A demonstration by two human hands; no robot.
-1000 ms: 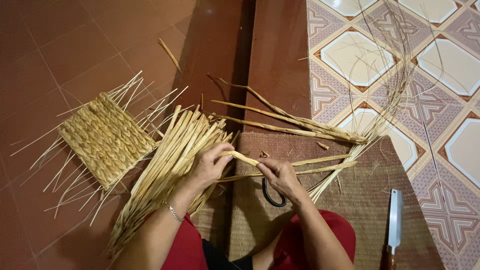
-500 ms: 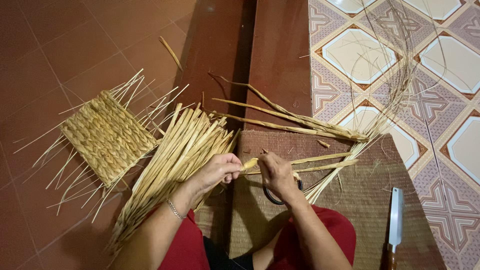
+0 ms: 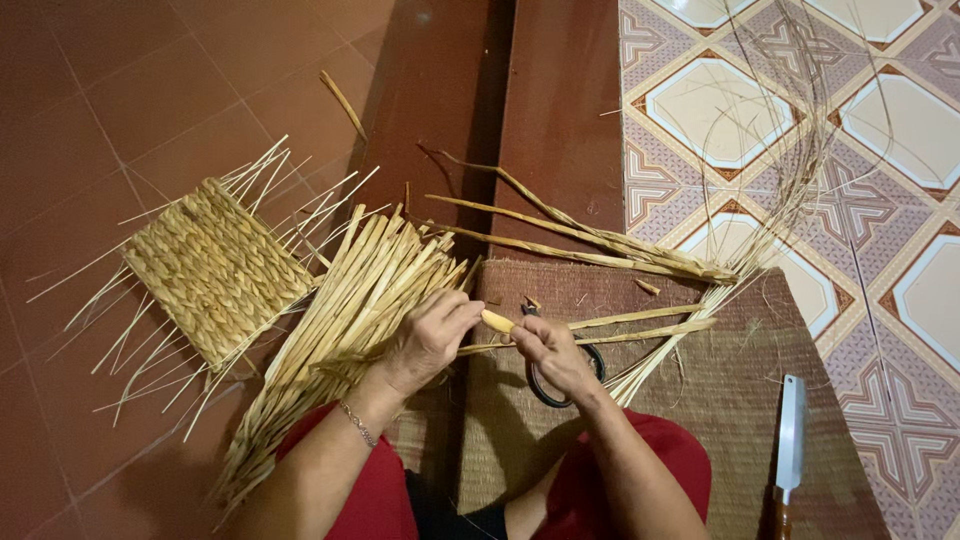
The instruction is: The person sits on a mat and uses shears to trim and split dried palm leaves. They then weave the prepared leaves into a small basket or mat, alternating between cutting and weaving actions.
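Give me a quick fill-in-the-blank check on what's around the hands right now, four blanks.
1. Both hands, left hand and right hand, hold one dried ____ strand.
2. The black scissors lie under the ____ hand.
3. The woven panel lies on the ____ tiles, on the person's left.
4. The knife lies on the mat to the person's ____.

Missing words: straw; right; red; right
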